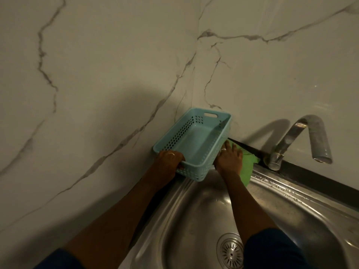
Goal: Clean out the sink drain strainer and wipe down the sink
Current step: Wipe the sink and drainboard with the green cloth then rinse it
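Observation:
A steel sink (196,208) fills the lower right of the head view. Its round drain strainer (230,251) sits in the basin floor, partly hidden by my right forearm. An empty light blue plastic basket (196,140) is tilted up at the sink's far left corner; my left hand (169,160) grips its near rim. My right hand (229,160) lies flat on a green cloth (247,166), pressing it onto the sink's back ledge beside the basket.
A chrome tap (303,140) stands at the back right, its spout curving over the basin. A marble-patterned wall (97,94) rises on the left and behind. A dark strip (310,179) runs along the sink's back edge.

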